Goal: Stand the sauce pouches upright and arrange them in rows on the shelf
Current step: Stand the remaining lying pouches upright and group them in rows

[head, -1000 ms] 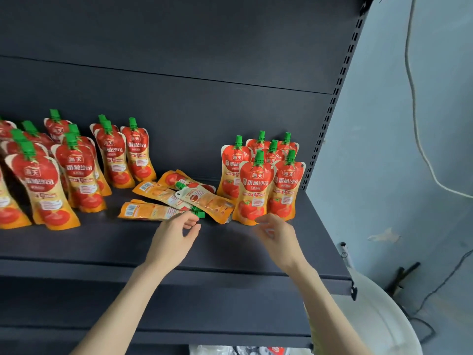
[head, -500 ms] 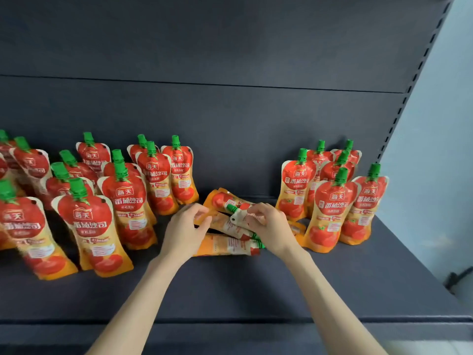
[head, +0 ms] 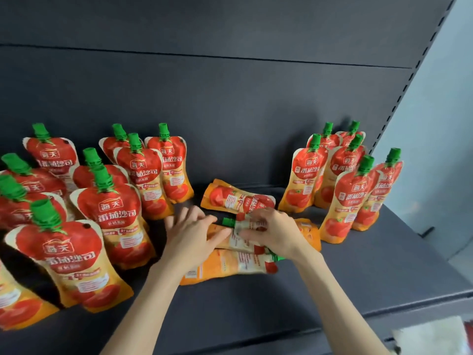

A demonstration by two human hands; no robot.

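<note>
Red and orange sauce pouches with green caps stand upright in a left group [head: 120, 221] and a right group [head: 345, 201] on the dark shelf [head: 256, 303]. Between the groups several pouches lie flat in a pile. My right hand [head: 273, 233] grips the top lying pouch [head: 245, 230] just behind its green cap, which points left. My left hand [head: 190, 237] lies with straight fingers on the left end of the pile. Another flat pouch [head: 234, 198] lies behind the hands and one [head: 230, 266] in front of them.
The shelf's dark back panel [head: 230, 111] rises just behind the pouches. A slotted upright [head: 409, 80] bounds the shelf on the right, with a pale wall [head: 448, 124] beyond. Bare shelf surface runs along the front edge.
Both hands moved from the shelf's front onto the lying pile. My right hand took hold of the top pouch near its cap. The view came closer.
</note>
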